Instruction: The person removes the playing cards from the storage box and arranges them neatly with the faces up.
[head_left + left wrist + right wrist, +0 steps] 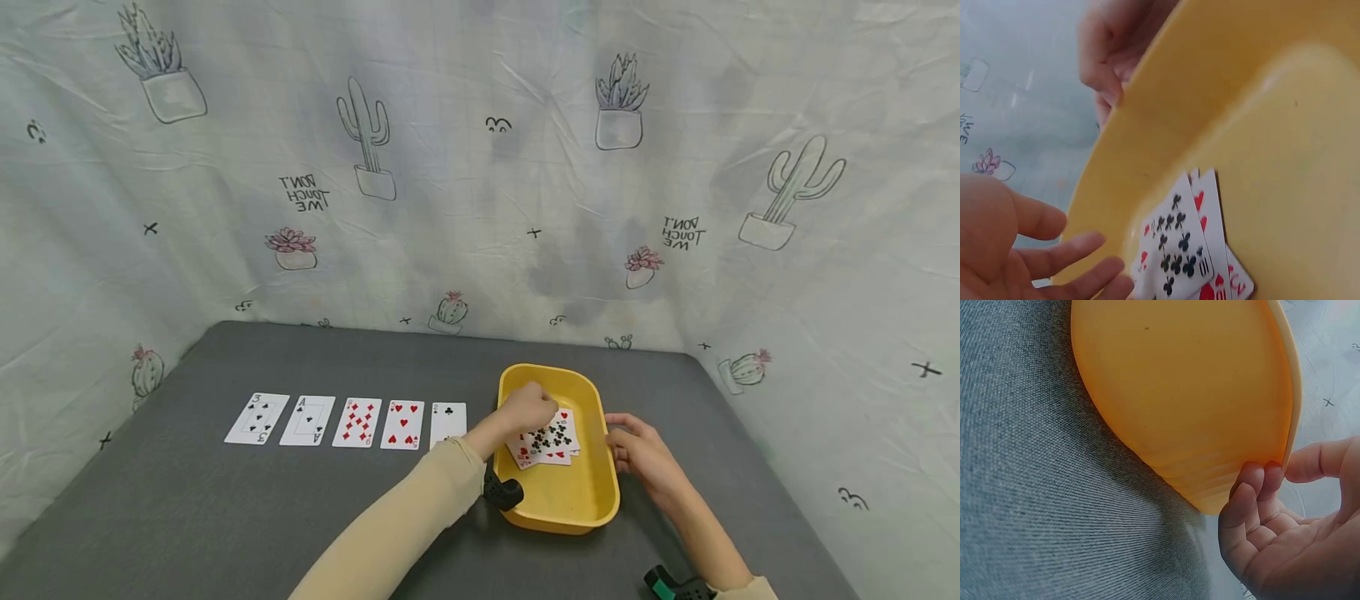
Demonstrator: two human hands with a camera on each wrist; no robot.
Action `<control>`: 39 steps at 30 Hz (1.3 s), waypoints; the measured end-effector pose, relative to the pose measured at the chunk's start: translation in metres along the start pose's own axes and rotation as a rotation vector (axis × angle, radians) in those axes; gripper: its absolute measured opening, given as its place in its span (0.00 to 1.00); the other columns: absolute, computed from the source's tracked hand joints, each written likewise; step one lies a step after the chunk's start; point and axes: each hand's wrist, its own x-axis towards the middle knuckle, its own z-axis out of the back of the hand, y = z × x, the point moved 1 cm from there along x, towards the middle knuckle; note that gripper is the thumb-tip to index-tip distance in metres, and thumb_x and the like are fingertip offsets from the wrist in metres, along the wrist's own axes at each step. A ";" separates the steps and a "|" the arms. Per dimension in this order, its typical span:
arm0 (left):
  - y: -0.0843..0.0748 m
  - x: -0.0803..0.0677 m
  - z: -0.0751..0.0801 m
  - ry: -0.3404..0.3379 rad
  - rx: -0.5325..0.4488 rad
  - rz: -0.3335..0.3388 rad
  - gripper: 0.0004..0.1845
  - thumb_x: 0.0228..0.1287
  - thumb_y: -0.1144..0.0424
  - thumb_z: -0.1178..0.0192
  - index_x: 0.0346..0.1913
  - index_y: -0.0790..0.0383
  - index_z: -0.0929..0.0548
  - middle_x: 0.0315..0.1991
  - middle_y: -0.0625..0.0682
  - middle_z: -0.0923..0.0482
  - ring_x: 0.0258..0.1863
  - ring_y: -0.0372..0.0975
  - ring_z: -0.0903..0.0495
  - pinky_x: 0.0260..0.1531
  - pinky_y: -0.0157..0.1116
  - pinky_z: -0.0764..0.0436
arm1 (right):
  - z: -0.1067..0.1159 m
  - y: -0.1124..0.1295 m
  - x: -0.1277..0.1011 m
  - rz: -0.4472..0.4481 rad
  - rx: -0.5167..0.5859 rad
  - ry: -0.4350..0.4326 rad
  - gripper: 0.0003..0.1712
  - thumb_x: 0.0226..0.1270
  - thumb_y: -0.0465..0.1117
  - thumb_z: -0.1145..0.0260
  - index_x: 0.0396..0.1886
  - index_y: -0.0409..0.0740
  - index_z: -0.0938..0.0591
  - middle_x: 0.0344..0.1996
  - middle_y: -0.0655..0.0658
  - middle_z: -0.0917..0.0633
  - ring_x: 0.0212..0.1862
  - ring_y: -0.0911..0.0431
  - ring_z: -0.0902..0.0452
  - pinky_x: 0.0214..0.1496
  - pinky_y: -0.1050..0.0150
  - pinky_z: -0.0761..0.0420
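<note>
With the left hand [528, 407] open over the cards [546, 440] and the right hand [637, 450] loosely steadying the tub [592, 492], several cards might lift together.

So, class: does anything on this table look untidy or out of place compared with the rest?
Yes. The cards in the yellow tray lie in a loose, skewed pile, overlapping at angles, while five cards on the grey table form a neat face-up row. Nothing looks spilled or damaged.

smooth plastic tray [592, 500], woven cloth tabletop [225, 500]
</note>
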 end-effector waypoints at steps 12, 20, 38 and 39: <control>0.008 0.001 -0.007 0.063 -0.058 0.139 0.24 0.76 0.56 0.52 0.17 0.57 0.34 0.11 0.48 0.40 0.08 0.37 0.41 0.10 0.32 0.40 | -0.005 0.002 0.000 0.006 0.005 -0.001 0.25 0.69 0.32 0.45 0.64 0.30 0.34 0.29 0.42 0.19 0.26 0.56 0.27 0.30 0.63 0.22; 0.005 -0.010 -0.011 0.149 -0.127 0.224 0.16 0.74 0.58 0.47 0.46 0.72 0.20 0.32 0.61 0.19 0.25 0.46 0.18 0.30 0.39 0.18 | -0.006 0.004 0.000 0.001 0.001 -0.022 0.25 0.68 0.32 0.44 0.63 0.30 0.33 0.30 0.41 0.19 0.26 0.57 0.27 0.29 0.63 0.22; 0.013 -0.016 -0.021 0.103 -0.313 0.125 0.06 0.53 0.80 0.34 0.28 0.72 0.21 0.27 0.56 0.22 0.24 0.42 0.17 0.31 0.37 0.16 | -0.003 -0.003 -0.001 -0.006 0.015 -0.022 0.25 0.67 0.31 0.45 0.63 0.29 0.34 0.29 0.41 0.20 0.26 0.57 0.27 0.29 0.63 0.22; 0.013 -0.017 -0.022 0.106 -0.306 0.121 0.07 0.51 0.82 0.34 0.32 0.74 0.21 0.28 0.56 0.21 0.26 0.44 0.16 0.31 0.37 0.16 | -0.003 -0.003 -0.001 -0.005 0.012 -0.022 0.24 0.68 0.32 0.45 0.62 0.29 0.34 0.29 0.41 0.20 0.26 0.57 0.27 0.29 0.64 0.22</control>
